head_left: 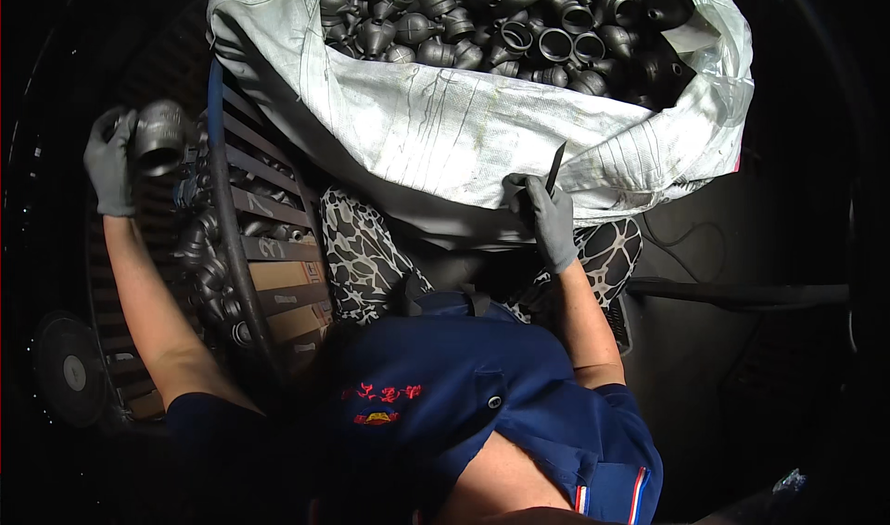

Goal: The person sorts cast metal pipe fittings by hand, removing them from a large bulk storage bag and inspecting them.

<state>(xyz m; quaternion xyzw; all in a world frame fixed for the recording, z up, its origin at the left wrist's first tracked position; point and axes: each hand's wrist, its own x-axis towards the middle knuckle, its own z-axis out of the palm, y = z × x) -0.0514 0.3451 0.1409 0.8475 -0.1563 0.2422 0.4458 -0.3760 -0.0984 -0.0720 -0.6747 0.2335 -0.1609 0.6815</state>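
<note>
Out to the left, my gloved left hand (109,164) grips a hollow dark grey molded part (160,138) by its side, its round opening tilted downward. It is held above a slatted crate (229,210) that contains similar parts (211,270). My gloved right hand (549,221) is closed around a slim knife (556,168), its dark blade pointing up and away from me. This hand is in front of the near side of a large white woven sack (436,126). The sack is heaped with hollow dark parts (440,20); its lower contents are hidden.
The crate's curved dark rail and slats stand close to my left leg. Cardboard (278,275) shows behind the slats. A round grey disc (74,372) is at the far left. To the right are a dark bar (742,293) and a thin cable (691,270) near the floor.
</note>
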